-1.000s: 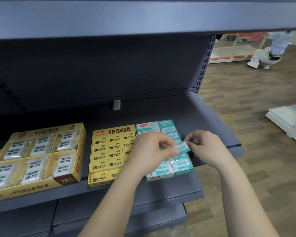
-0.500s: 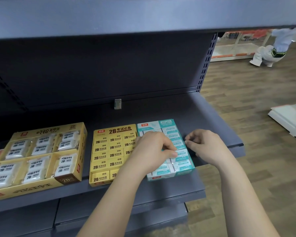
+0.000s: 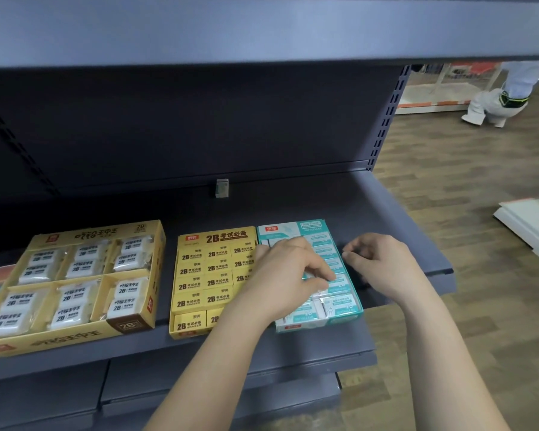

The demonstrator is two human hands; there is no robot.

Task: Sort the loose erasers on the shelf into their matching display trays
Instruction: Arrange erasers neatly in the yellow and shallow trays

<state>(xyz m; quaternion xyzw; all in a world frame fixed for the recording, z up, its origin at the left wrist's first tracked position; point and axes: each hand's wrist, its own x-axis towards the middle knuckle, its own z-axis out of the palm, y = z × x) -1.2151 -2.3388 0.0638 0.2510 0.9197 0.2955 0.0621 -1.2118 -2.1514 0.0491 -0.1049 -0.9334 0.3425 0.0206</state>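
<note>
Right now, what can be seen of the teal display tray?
The teal tray is a shallow, cardboard-looking box, teal and white, with a red logo on its back flap. It lies flat on the shelf, just right of the yellow tray, packed with rows of teal-and-white erasers. The left hand rests fingertips on them; the right hand is at its right wall.

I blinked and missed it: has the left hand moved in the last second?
Yes. Against the teal tray, the left hand has come down: its fingertips now rest on the erasers inside.
</note>
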